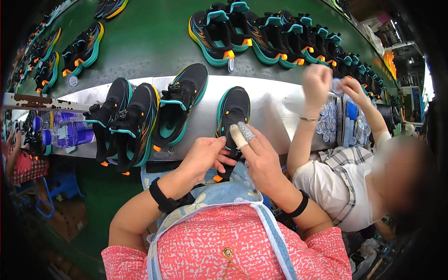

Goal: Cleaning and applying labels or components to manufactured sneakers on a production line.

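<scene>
Green conveyor belting (140,42) carried sneakers behind the steel desk (275,112). Both hands, left hand (203,156) and right hand (261,161), pinched a black-and-teal sneaker (233,112) at its heel, overhanging the desk's near edge; it could slip into the lap. Three sneakers (140,116) crowded its left; a co-worker's arm (303,135) hemmed its right.

Small round white tag (231,65) hangs off heel of a shoe on green belt, upper centre. Another round white tag (73,80) lies on belt at left, by a shoe pair. Stack of round pale-blue labels (326,122) sits in a tray on the metal ledge at right, beside co-worker's arm. Brown cardboard box (70,217) on floor, lower left. No screens seen.
</scene>
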Tool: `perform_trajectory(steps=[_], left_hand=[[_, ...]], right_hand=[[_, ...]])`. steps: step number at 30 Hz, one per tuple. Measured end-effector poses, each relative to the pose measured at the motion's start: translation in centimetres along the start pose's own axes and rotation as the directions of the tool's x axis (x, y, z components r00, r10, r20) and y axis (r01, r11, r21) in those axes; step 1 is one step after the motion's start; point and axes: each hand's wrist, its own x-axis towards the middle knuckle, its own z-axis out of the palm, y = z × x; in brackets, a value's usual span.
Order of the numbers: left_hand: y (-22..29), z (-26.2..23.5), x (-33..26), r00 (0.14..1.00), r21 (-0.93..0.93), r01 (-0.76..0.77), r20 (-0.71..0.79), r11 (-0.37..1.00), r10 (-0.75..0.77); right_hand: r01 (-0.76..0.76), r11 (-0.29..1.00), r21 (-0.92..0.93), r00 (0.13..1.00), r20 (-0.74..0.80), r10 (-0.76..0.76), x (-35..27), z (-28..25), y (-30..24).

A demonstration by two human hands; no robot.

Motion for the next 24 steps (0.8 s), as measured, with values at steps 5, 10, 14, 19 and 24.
perform_trajectory(steps=[5,10,14,19,24], left_hand=[[1.3,-1.3,-3.1,0.987,0.198,-0.158,0.016,0.967,0.158],[2.8,-4.8,-6.8,0.505,0.875,-0.376,-0.083,0.306,0.859],[1.9,-6.9,-5.3,0.596,0.98,-0.196,0.143,-0.029,0.791],[-0.6,-7.3,-6.9,0.785,0.975,-0.217,0.208,-0.055,0.584],[-1.1,-8.4,-7.8,0.696,0.916,-0.401,0.31,-0.007,0.647]], right_hand=[[-0.135,0.95,0.281,0.983,0.155,0.094,0.1,-1.2,1.2],[-0.262,0.937,0.229,0.96,-0.038,0.278,-1.7,3.0,1.0],[-0.318,0.913,0.255,0.926,-0.126,0.357,-0.4,2.0,3.6],[-0.294,0.956,-0.012,0.949,-0.126,0.29,0.5,-4.7,1.9],[-0.179,0.928,0.326,0.942,0.329,0.066,6.2,-1.9,-2.5]])
